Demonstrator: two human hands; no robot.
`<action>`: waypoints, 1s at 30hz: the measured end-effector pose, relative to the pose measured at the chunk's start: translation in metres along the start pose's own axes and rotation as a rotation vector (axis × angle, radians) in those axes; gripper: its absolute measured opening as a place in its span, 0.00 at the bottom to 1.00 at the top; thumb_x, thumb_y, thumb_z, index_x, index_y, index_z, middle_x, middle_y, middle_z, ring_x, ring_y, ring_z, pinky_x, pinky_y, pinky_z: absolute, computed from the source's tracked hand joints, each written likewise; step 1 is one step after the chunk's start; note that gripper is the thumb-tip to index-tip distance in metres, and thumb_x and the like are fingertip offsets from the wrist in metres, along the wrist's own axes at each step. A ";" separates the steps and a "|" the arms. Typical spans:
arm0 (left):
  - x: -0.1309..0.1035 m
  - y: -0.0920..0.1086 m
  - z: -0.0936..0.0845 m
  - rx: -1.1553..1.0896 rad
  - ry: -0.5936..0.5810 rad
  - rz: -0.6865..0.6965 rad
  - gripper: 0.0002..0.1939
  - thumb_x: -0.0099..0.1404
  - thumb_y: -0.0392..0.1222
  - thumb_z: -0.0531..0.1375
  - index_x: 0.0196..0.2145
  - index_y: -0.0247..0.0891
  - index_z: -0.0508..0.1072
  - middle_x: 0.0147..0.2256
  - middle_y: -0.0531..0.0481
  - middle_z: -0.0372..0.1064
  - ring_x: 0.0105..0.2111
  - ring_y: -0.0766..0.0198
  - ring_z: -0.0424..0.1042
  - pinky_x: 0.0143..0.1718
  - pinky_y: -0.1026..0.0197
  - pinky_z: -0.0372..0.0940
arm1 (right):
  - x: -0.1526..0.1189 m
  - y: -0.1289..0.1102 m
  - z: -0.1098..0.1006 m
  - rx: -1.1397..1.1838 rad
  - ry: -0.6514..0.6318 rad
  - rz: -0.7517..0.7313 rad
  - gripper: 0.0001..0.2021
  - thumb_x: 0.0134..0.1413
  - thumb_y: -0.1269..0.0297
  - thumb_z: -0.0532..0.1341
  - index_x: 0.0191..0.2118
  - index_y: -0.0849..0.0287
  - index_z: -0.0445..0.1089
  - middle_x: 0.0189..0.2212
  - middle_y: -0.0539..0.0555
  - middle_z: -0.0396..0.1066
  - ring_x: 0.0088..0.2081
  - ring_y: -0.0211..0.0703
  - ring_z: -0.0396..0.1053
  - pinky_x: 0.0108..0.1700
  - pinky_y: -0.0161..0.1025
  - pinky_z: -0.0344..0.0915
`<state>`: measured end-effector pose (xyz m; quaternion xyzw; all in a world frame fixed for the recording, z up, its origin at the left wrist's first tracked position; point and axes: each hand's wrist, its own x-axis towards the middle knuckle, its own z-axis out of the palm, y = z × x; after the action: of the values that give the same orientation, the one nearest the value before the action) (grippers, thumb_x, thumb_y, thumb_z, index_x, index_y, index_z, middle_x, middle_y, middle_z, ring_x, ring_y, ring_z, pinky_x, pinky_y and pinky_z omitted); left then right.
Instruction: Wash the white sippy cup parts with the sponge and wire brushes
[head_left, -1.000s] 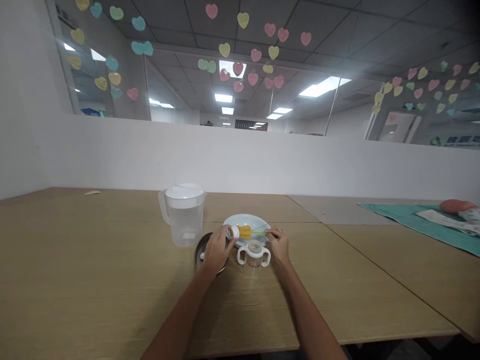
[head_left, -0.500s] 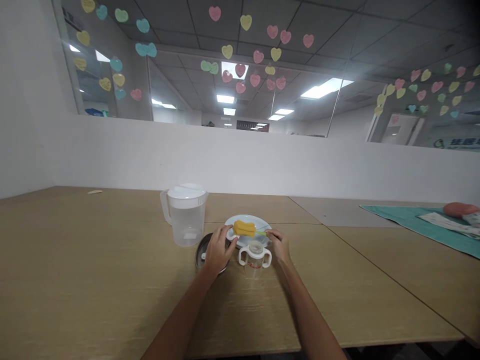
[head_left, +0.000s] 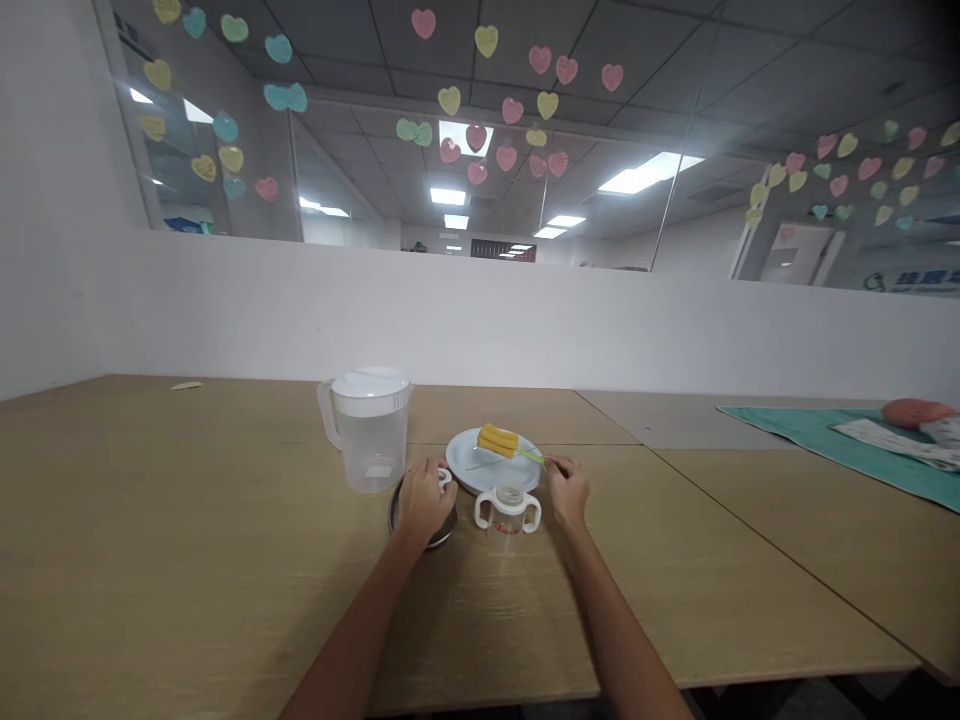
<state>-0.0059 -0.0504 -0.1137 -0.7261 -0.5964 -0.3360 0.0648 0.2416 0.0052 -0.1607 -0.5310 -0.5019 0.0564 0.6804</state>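
Observation:
My right hand (head_left: 568,490) is closed on the green handle of a yellow sponge brush (head_left: 498,441), whose head is over the white plate (head_left: 459,462). My left hand (head_left: 426,502) is above a dark round bowl (head_left: 442,534) with a metallic rim, its fingers curled around a small white looped part (head_left: 445,479). Between my hands, just in front of the plate, stands a clear bottle (head_left: 507,522) with two white handles and red lettering. Its mouth is uncovered. A thin straw-like piece lies on the plate.
A clear pitcher (head_left: 373,440) with a white lid stands behind and left of the bowl. At the far right, a green cloth (head_left: 810,430) bears a reddish object (head_left: 918,414) and a white cloth. A wall rises behind the table.
My left hand has moved left from the plate's edge to over the bowl, with the white part. The sponge head has shifted slightly right and up, now tilted.

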 end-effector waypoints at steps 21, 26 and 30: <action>-0.001 -0.004 0.009 0.046 -0.184 -0.005 0.09 0.63 0.34 0.49 0.40 0.37 0.66 0.41 0.44 0.68 0.40 0.60 0.68 0.36 0.63 0.60 | -0.004 -0.004 -0.001 -0.155 -0.023 -0.058 0.13 0.46 0.61 0.53 0.28 0.60 0.74 0.30 0.57 0.73 0.35 0.48 0.65 0.39 0.42 0.58; 0.003 -0.006 0.007 0.006 -0.178 -0.076 0.08 0.65 0.40 0.51 0.41 0.38 0.66 0.39 0.46 0.70 0.38 0.63 0.70 0.35 0.65 0.59 | -0.003 -0.004 -0.001 -0.171 -0.027 -0.058 0.14 0.46 0.61 0.53 0.28 0.60 0.75 0.29 0.57 0.73 0.35 0.47 0.65 0.39 0.41 0.58; 0.006 -0.011 0.007 -0.022 -0.134 -0.166 0.10 0.64 0.43 0.54 0.42 0.37 0.65 0.36 0.47 0.70 0.34 0.64 0.71 0.32 0.65 0.58 | -0.003 -0.004 -0.001 -0.191 -0.024 -0.061 0.15 0.46 0.60 0.53 0.28 0.61 0.75 0.29 0.57 0.73 0.35 0.48 0.65 0.38 0.41 0.58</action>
<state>-0.0127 -0.0390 -0.1195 -0.6957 -0.6536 -0.2977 -0.0112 0.2392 0.0006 -0.1589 -0.5774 -0.5290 -0.0060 0.6218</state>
